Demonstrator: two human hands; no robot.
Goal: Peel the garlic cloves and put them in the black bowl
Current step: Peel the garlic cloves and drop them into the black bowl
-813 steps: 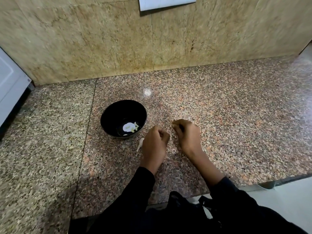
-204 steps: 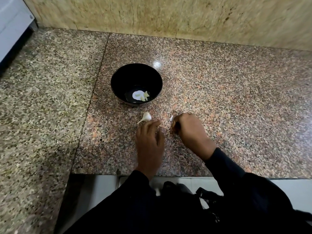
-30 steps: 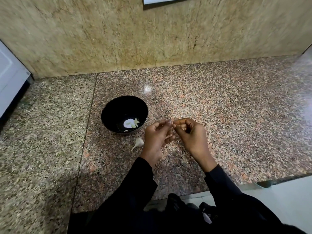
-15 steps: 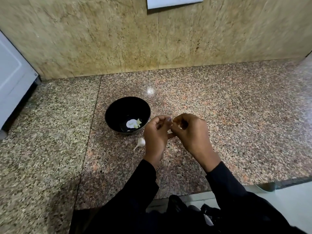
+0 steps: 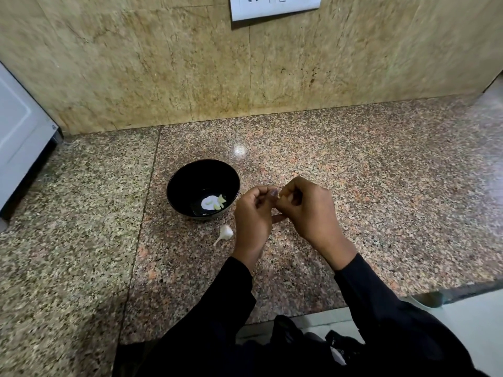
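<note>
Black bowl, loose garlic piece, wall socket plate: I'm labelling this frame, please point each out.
black bowl (image 5: 178, 183), head view, left inner wall
garlic piece (image 5: 226, 232), head view, its bulbous end on the counter
socket plate (image 5: 275, 8), head view, middle of its white face

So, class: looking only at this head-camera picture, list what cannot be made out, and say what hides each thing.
- Garlic clove: only a pale sliver shows between the fingertips; the left hand and right hand cover the rest, so how far it is peeled is unclear.
- Pieces in the black bowl: too small to count.
- Wall socket plate: cut off by the top edge.
- White appliance: cut off by the left edge.
</note>
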